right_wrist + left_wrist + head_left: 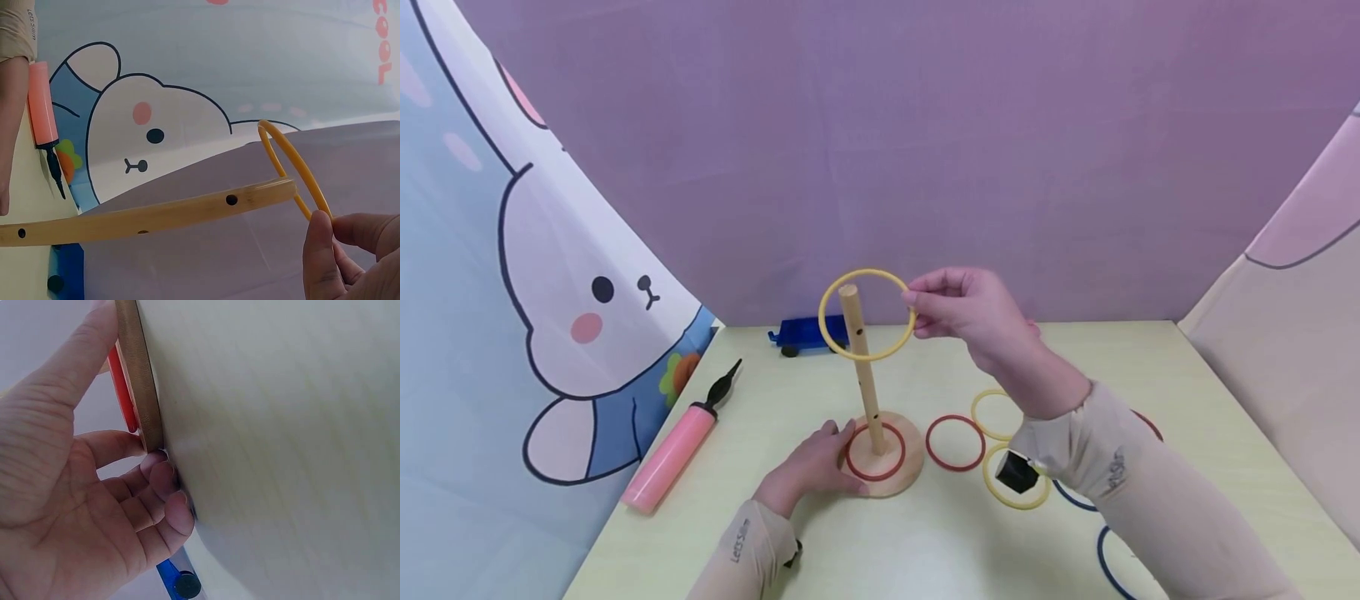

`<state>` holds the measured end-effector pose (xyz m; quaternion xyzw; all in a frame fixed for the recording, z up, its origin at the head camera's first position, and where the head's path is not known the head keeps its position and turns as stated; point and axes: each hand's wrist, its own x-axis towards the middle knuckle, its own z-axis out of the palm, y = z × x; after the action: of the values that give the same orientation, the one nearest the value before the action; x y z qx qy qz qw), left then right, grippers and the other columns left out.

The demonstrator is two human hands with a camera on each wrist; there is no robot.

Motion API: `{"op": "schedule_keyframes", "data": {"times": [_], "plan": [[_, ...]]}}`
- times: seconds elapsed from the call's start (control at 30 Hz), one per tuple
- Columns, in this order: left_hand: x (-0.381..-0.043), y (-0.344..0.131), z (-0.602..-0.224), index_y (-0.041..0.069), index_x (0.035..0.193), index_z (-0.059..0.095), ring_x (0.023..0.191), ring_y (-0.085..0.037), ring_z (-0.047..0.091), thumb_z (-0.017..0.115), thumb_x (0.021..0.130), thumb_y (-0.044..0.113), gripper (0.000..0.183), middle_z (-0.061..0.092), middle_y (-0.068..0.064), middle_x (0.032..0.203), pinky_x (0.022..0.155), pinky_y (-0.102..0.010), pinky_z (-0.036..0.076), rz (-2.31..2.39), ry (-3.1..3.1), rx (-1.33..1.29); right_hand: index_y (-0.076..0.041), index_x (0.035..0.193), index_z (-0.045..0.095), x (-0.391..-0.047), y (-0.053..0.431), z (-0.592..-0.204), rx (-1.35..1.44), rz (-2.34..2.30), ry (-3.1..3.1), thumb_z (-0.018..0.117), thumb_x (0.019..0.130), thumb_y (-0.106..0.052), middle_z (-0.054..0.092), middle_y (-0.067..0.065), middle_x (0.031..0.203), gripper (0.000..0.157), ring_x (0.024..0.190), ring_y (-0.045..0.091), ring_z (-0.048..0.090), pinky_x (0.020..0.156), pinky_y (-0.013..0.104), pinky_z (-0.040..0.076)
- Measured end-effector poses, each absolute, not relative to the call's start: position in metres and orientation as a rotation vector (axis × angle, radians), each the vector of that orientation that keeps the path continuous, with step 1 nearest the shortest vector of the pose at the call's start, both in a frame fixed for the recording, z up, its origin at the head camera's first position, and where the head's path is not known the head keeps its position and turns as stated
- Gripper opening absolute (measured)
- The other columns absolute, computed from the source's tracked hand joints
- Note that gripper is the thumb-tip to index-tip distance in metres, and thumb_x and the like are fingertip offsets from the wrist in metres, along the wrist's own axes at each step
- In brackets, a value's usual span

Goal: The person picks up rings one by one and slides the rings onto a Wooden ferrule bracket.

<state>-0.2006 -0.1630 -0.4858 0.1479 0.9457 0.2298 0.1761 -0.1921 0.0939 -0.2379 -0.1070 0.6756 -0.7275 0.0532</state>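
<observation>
Yellow ring (868, 272) is pinched in the right hand's (973, 315) grip at the wooden post's (866, 387) top; whether the tip is inside is hard to tell. The left hand (815, 462) grasps the base (914, 454), bearing a red ring (876, 478).

Right grip (970, 312) pinches yellow ring (883, 356) at its 3 o'clock, wooden peg (868, 392) top showing inside the ring's outline. Left grip (812, 462) holds round base (913, 450) at its 9 o'clock; red ring (877, 480) lies on base, around peg. From base, on bench (955, 542): pink pump (670, 458) 9 o'clock, blue toy cart (805, 333) 11, loose red ring (956, 470) and two loose yellow rings (1018, 507) about 3, blue rings (1101, 550) 4.
</observation>
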Motion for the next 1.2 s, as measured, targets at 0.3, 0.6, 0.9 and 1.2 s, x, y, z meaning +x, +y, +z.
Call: {"op": "schedule_keyframes", "data": {"times": [0.3,0.6,0.9,1.2], "plan": [[-0.199,-0.163,-0.485,0.016,0.153,0.032,0.099,-0.023,0.048,0.084,0.066,0.057,0.110,0.048,-0.006,0.111,0.090,-0.045,0.044,0.647,2.679,0.434,0.010,0.106,0.062,-0.196,0.095,-0.248,-0.254,-2.206,2.047,0.068,0.090,0.000,0.066,0.007,0.077,0.020,0.060,0.015,0.063,0.066,0.032,0.057],[-0.200,-0.163,-0.484,0.015,0.154,0.031,0.098,-0.023,0.048,0.083,0.066,0.058,0.111,0.047,-0.006,0.110,0.089,-0.044,0.044,0.639,2.681,0.437,0.012,0.108,0.061,-0.197,0.096,-0.266,-0.218,-2.183,2.046,0.067,0.090,0.000,0.067,0.007,0.077,0.022,0.059,0.015,0.063,0.066,0.033,0.057],[-0.201,-0.164,-0.484,0.016,0.154,0.030,0.100,-0.023,0.048,0.083,0.065,0.059,0.112,0.048,-0.006,0.113,0.091,-0.045,0.044,0.624,2.679,0.441,0.014,0.107,0.060,-0.198,0.095,-0.293,-0.202,-2.164,2.012,0.065,0.090,0.001,0.066,0.005,0.076,0.022,0.058,0.014,0.063,0.064,0.031,0.056],[-0.202,-0.165,-0.485,0.016,0.154,0.031,0.104,-0.025,0.049,0.083,0.064,0.061,0.113,0.048,-0.010,0.119,0.094,-0.047,0.043,0.613,2.688,0.441,0.013,0.105,0.061,-0.199,0.090,-0.332,-0.154,-2.131,2.004,0.065,0.090,0.002,0.066,0.006,0.079,0.020,0.059,0.014,0.062,0.063,0.029,0.056]]}}
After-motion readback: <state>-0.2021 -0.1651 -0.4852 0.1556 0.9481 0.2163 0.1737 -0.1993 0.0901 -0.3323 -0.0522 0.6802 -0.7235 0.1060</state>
